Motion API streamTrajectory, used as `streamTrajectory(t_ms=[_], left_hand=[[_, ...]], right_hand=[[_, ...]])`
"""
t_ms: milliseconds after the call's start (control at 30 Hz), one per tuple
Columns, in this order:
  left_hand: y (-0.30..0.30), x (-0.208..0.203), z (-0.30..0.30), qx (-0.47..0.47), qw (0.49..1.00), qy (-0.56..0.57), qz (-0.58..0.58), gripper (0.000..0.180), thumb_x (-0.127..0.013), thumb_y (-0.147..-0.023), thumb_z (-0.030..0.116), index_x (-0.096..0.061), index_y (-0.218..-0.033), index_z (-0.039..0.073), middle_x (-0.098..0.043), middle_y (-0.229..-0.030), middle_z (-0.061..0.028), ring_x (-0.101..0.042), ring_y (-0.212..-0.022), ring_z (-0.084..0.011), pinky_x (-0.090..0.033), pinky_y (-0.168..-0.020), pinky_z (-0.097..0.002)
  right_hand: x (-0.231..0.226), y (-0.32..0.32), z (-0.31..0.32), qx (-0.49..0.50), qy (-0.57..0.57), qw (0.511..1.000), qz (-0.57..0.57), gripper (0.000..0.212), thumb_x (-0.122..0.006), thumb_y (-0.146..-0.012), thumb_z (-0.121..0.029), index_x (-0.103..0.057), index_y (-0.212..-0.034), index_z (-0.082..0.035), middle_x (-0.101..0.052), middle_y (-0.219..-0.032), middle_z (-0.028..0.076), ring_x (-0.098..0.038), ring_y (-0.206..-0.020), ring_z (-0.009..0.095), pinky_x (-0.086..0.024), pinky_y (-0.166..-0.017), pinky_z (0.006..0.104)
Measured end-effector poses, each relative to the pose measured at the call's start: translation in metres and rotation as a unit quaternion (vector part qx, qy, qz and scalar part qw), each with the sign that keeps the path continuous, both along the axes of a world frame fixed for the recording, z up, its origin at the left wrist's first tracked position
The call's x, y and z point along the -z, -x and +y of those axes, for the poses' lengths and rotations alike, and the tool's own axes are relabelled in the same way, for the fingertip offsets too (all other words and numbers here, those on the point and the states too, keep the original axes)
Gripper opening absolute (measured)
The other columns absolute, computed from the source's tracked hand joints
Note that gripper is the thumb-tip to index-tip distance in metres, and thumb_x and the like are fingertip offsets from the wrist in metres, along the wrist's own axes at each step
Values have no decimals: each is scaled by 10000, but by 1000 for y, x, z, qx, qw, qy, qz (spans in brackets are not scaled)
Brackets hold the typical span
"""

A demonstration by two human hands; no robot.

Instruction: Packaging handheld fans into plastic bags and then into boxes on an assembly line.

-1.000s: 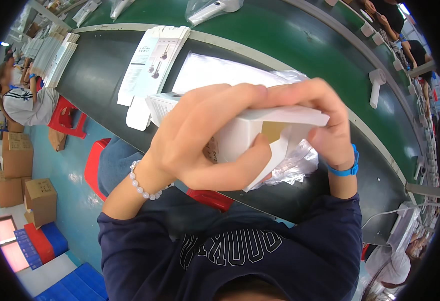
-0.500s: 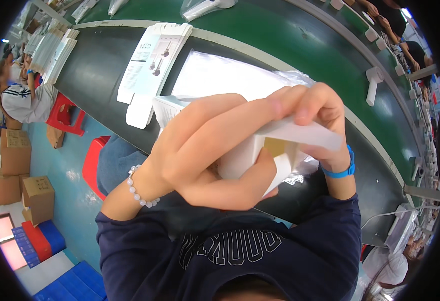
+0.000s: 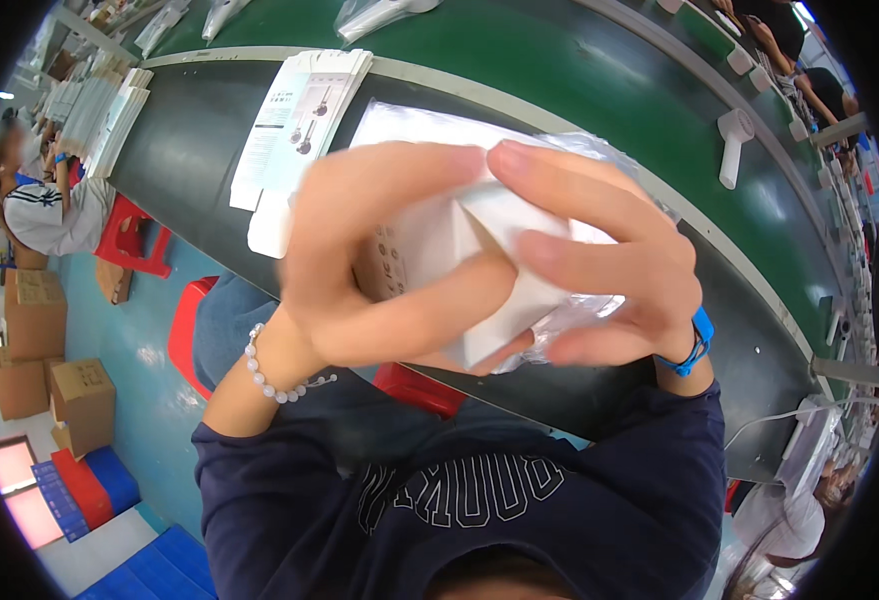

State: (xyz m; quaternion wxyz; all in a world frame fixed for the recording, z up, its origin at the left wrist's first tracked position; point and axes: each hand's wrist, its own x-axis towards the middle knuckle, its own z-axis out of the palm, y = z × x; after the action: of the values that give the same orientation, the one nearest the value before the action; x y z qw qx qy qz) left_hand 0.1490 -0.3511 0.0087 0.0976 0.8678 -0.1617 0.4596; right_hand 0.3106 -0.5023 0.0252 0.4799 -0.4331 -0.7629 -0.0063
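A small white carton (image 3: 429, 245) is held up before my chest, its end facing me. My left hand (image 3: 344, 255), with a beaded bracelet at the wrist, wraps round the carton's left side, and one finger presses at the flaps. My right hand (image 3: 629, 250), wearing a blue wristband, bends its fingers over the carton's end flaps (image 3: 519, 310) from the right. Both hands are closed about the carton and slightly blurred. Whatever is inside it is out of sight. Beyond my hands lies a white stack (image 3: 409, 125), partly covered by them.
A pile of printed flat cartons (image 3: 304, 130) rests on the dark table (image 3: 199, 130). Clear plastic wrap (image 3: 584, 148) lies behind my hands. Farther off runs a green conveyor belt (image 3: 559, 75) carrying a white handled device (image 3: 731, 150). A co-worker (image 3: 44, 205) sits at left near a red stool (image 3: 129, 240).
The opening at the carton's end is now covered by folded flaps. My right hand has come down from its top edge onto the end, and my left hand has shifted left.
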Motion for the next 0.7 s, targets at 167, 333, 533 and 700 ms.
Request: streamTrajectory(t_ms=[167,333,533,700], left_hand=[[-30,25,-12,172,954,111,-218,678,-776,-750,268,-357,-1278,346,-290,-1294,-273,-600,-859,-393,-576,-504,-304],[-28,23,-18,75,983,71,-155,908,-840,-675,190,-254,-1338,395,-286,-1278,-319,-635,-708,-370,-551,-467,-272],[-27,20,-16,58,986,56,-148,934,-840,-682,294,-209,-1361,415,-294,-1286,-331,-634,-705,-350,-498,-447,-229],[-34,19,-10,78,982,13,-172,974,-814,-703,375,-120,-1383,435,-343,-1268,-328,-631,-718,-310,-509,-500,-245]], right_hand=[[5,-5,-6,-63,30,996,52,325,-685,-796,-100,-620,-1099,-3,-594,-1151,277,-614,-1007,369,-518,-822,389],[5,18,-14,120,151,961,196,457,-749,-675,81,-618,-1104,0,-637,-1113,169,-623,-997,236,-533,-770,340],[7,18,-13,146,78,980,109,420,-748,-706,50,-616,-1102,7,-650,-1097,153,-631,-980,232,-520,-817,335],[4,11,-10,96,61,989,95,406,-735,-715,64,-619,-1098,1,-656,-1087,174,-644,-951,243,-520,-796,323]])
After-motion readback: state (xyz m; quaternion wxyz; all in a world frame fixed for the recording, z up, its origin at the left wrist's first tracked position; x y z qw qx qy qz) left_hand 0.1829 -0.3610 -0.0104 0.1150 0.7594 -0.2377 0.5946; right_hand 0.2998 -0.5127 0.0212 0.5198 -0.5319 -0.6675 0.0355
